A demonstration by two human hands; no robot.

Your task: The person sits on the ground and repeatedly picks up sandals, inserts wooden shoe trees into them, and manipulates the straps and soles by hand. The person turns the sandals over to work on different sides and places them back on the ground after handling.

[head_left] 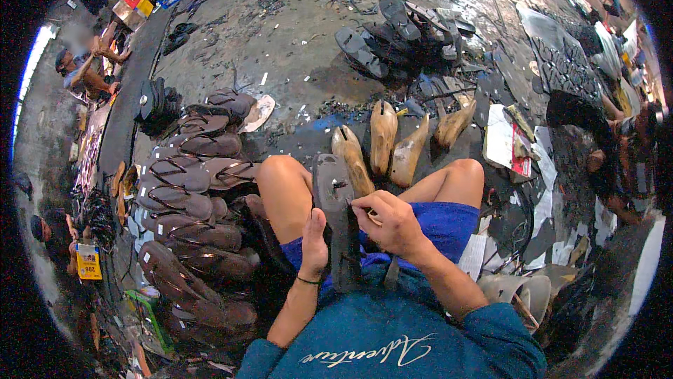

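A dark grey sandal sole point(333, 183) stands lengthwise in front of my body, its far end toward the wooden shoe lasts. There is a small dark slot or mark near its far end. My left hand point(315, 244) holds its left edge, thumb up along the side and the other fingers hidden. At the right edge, my right hand point(392, 221) is closed in a pinch. Something thin and pale seems to show by its fingers, too small to name. Beyond the sole, wooden shoe lasts point(383, 137) lie between my knees.
Rows of brown thong sandals point(186, 200) lie at my left. A heap of dark sandals point(399, 39) sits on the far floor. Scraps and a white-and-red box point(506, 142) lie at right. Other people point(91, 71) sit at far left; another person's arm point(617, 134) shows at right.
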